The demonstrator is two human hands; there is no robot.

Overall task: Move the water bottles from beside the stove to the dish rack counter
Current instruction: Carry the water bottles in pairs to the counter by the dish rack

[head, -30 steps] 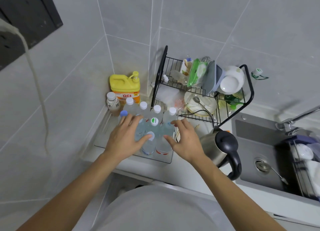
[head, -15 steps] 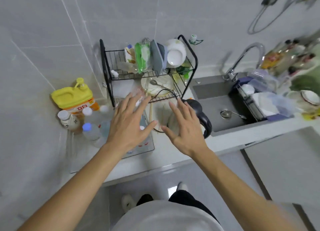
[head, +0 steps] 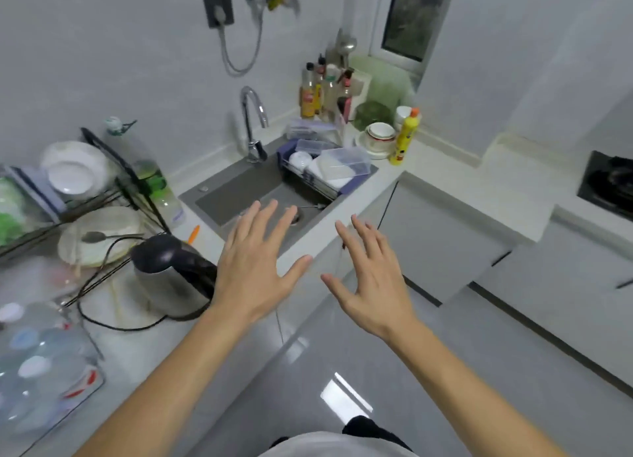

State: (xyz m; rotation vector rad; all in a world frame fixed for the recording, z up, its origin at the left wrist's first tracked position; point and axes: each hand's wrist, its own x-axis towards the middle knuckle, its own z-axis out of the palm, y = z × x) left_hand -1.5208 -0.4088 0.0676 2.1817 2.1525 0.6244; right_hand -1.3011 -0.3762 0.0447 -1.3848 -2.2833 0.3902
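Several clear water bottles (head: 37,371) with white and blue caps stand in a clear tray at the lower left, blurred, in front of the black wire dish rack (head: 113,168). My left hand (head: 253,261) hovers empty with fingers spread over the counter's front edge by the sink. To its right, my right hand (head: 370,278) is also spread and empty, above the floor in front of the cabinets. The stove (head: 609,186) shows at the far right edge. No bottle is visible beside it.
A steel kettle (head: 171,275) with a black lid and cord stands between the bottles and my left hand. The sink (head: 246,196) holds a drainer basket with containers. Sauce bottles (head: 322,90), bowls and a yellow bottle (head: 406,138) crowd the corner.
The view has swung right, from the bottle tray to the sink and stove. Both hands left the bottles and moved right with it, still empty and spread.
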